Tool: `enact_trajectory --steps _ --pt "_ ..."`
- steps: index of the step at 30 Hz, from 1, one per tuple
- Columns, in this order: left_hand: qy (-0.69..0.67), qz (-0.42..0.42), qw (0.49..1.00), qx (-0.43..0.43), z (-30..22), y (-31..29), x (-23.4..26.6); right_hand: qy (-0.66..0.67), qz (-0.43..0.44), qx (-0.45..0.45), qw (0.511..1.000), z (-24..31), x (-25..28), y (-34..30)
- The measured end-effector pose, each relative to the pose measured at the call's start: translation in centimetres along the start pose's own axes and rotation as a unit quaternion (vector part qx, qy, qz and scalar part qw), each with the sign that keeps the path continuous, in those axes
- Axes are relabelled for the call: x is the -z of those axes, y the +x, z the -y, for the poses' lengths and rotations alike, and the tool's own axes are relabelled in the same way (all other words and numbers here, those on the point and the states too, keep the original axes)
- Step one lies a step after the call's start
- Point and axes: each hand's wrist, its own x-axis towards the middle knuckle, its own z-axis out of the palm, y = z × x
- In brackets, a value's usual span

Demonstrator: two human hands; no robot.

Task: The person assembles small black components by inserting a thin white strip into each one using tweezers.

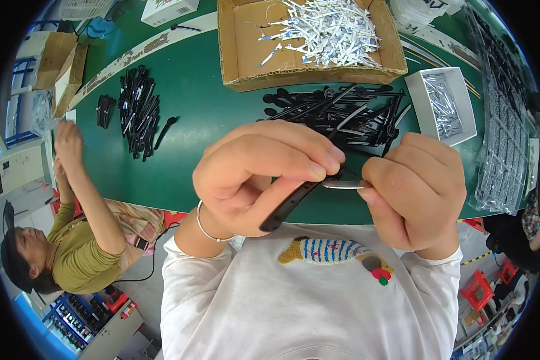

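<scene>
My left hand is closed, thumb and fingertips pinching a black strap with a row of small holes. The strap slants down across the palm side, its rounded end toward my body. My right hand is closed too, thumb and forefinger gripping one end of a thin silvery metal strip. The strip's other end meets the strap by my left fingertips; whether it is inside or only touching is hidden. Just beyond my hands lies a heap of black straps, some with round ends.
An open cardboard box of small white-and-blue strips stands at the back. Right of it, a white box holds metal strips. Black pieces are piled at left. Clear plastic trays are stacked right. A co-worker works at left.
</scene>
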Motion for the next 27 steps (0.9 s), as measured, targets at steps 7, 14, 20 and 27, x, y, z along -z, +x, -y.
enact_trajectory --steps 7,14,20,27 --pt "0.098 0.031 0.995 -0.01 -1.0 0.0 0.2 0.036 0.039 -0.003 0.999 -0.1 0.5 -0.2" --pt "0.178 0.039 0.983 -0.01 -0.9 0.0 0.2 -0.046 0.022 0.033 0.998 -0.2 0.0 -0.3" --pt "0.056 -0.015 0.998 0.029 -0.6 -0.6 -0.5 0.065 -0.014 0.047 0.997 -1.7 -1.6 -0.3" --pt "-0.002 -0.073 0.996 0.057 -0.7 -0.8 -1.2 0.098 -0.032 0.011 0.995 -0.9 -1.8 -0.2"
